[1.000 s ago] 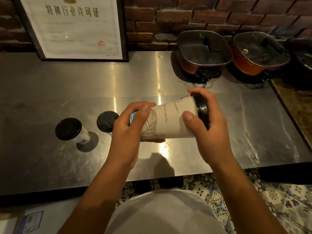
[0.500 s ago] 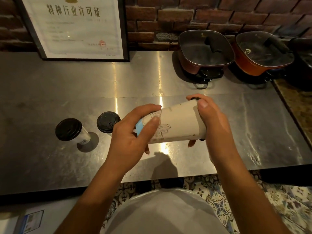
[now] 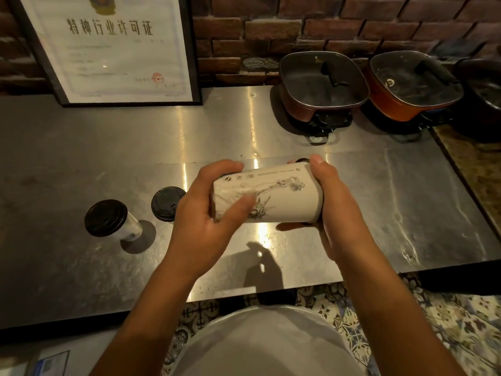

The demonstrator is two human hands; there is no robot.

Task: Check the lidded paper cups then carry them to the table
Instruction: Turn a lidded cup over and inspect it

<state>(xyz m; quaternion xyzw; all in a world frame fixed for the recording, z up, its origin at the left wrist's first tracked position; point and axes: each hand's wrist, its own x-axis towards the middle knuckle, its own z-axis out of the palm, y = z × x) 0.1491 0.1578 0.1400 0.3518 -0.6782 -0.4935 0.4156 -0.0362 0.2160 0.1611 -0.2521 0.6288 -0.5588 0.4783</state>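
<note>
I hold a white paper cup (image 3: 282, 198) with a line drawing on its side, lying horizontally above the steel counter (image 3: 81, 164). My left hand (image 3: 206, 215) grips its bottom end. My right hand (image 3: 333, 213) wraps the lid end, so the black lid is almost fully hidden. Two more lidded paper cups stand upright on the counter to the left: one (image 3: 108, 219) apart at the far left, the other (image 3: 166, 203) just behind my left hand, partly covered by it.
A framed certificate (image 3: 113, 47) leans on the brick wall at the back left. Two square glass-lidded pans (image 3: 322, 85) (image 3: 414, 85) sit at the back right, a dark pot beyond them. The counter's front edge is near my body; patterned floor tiles lie below.
I have rotated the cup about its long axis between both hands; a different printed drawing now faces up. My right hand slid over the lid. The two standing cups did not move.
</note>
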